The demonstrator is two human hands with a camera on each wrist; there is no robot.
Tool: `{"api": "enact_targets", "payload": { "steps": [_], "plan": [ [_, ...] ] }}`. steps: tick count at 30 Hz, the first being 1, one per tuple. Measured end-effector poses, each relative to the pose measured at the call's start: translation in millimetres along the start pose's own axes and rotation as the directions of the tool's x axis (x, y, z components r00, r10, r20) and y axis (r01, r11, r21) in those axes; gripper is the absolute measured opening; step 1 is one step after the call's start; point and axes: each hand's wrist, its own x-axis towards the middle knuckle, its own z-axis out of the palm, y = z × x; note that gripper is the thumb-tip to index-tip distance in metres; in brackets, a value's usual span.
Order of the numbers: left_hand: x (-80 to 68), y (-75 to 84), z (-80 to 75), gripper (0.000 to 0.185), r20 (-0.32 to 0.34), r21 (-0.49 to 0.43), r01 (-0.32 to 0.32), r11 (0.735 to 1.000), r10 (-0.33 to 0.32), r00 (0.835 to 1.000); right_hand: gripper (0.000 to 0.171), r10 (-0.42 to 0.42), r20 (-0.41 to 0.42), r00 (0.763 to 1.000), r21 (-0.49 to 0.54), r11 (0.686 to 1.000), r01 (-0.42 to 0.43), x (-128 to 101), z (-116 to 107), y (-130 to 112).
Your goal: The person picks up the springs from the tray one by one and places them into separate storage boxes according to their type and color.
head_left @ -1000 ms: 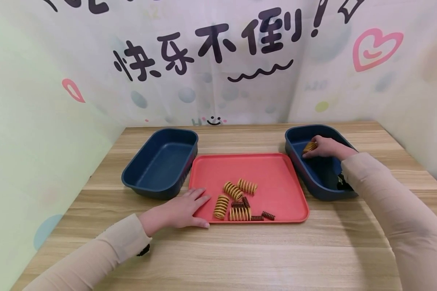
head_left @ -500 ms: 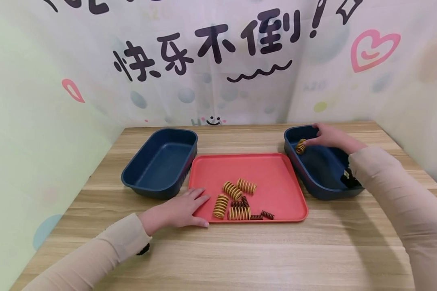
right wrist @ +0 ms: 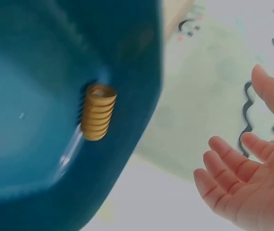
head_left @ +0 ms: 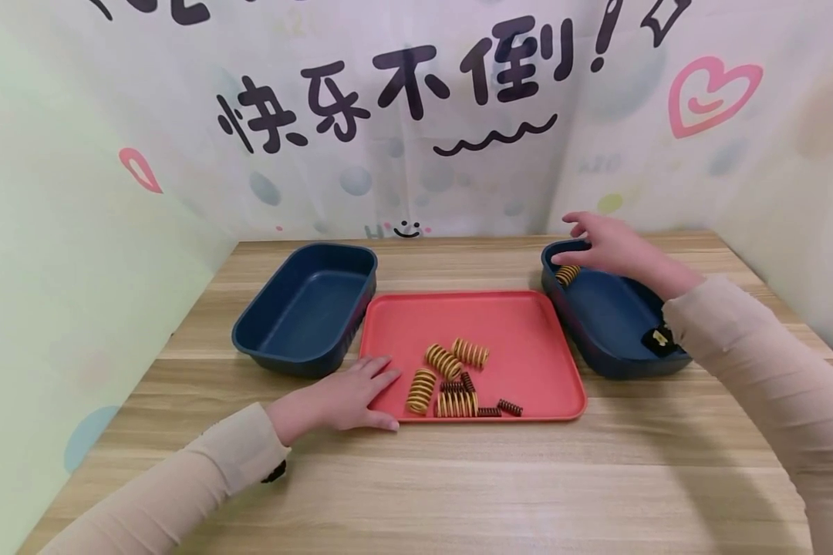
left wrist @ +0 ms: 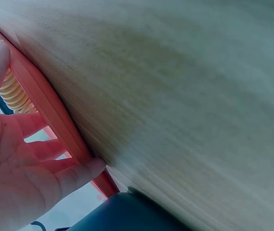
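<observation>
The right hand (head_left: 607,245) is held above the right bin (head_left: 614,331), fingers spread, empty; 1 yellow spring (head_left: 566,274) lies inside. The red tray (head_left: 521,339) is pressed by the flat left hand (head_left: 350,401).

Wooden table (head_left: 458,478); printed backdrop (head_left: 416,116)

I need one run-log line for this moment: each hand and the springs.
left hand: rests on red tray edge | right hand: open above right blue bin | yellow spring: lies in that bin
</observation>
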Motion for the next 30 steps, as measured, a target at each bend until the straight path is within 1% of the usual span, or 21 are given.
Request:
{"api": "enact_targets", "payload": {
  "steps": [6, 9, 12, 17, 24, 30],
  "plan": [
    [-0.1, 0.2, -0.9, 0.082, -0.002, -0.004, -0.001, 1.0, 0.001, 1.0, 0.065, -0.13, -0.033, 0.991, -0.019, 0.991, 0.13, -6.8, 8.6, -23.6],
    [-0.5, 0.4, -1.2, 0.082, -0.002, -0.008, -0.003, 1.0, 0.002, 1.0, 0.064, -0.178, -0.031, 0.984, -0.014, 0.984, 0.177, -9.6, 12.7, -32.3],
    [-0.7, 0.4, -1.3, 0.082, -0.001, -0.01, -0.002, 1.0, 0.002, 1.0, 0.065, -0.207, -0.031, 0.978, -0.005, 0.978, 0.206, -12.4, 16.1, -39.2],
    [-0.7, 0.3, -1.2, 0.081, -0.001, -0.011, -0.002, 1.0, 0.002, 1.0, 0.066, -0.226, -0.025, 0.974, -0.005, 0.974, 0.226, -15.7, 20.9, -46.7],
    [-1.4, 0.8, -1.0, 0.081, -0.003, -0.009, -0.008, 1.0, 0.008, 1.0, 0.067, -0.23, -0.002, 0.973, -0.027, 0.973, 0.23, -19.7, 30.3, -56.2],
    [-1.0, 0.8, -1.7, 0.082, 0.001, -0.009, -0.002, 1.0, 0.002, 1.0, 0.068, -0.249, 0.042, 0.968, -0.02, 0.968, 0.25, -23.5, 44.1, -64.6]
  ]
}}
